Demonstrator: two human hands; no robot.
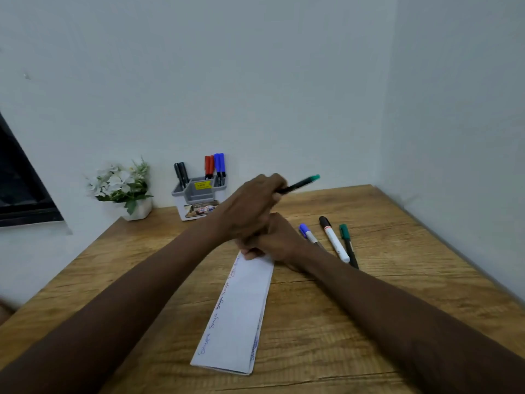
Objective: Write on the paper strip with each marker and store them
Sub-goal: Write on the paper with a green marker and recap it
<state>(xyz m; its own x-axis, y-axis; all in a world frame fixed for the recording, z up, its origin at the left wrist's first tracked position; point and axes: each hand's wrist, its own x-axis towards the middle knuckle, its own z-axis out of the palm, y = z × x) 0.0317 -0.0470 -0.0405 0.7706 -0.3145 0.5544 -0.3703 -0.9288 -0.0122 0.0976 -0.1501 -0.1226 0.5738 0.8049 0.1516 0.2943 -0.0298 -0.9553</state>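
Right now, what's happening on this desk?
A person's left hand holds a green-capped marker above the wooden table, while the right hand rests on the far end of the paper strip, which already carries blue writing. Three markers lie loose to the right. The organizer by the wall already holds black, red and blue markers.

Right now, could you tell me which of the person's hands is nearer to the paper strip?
Right. The right hand rests on the paper strip's far end; the left hand is raised above it, holding a green-capped marker.
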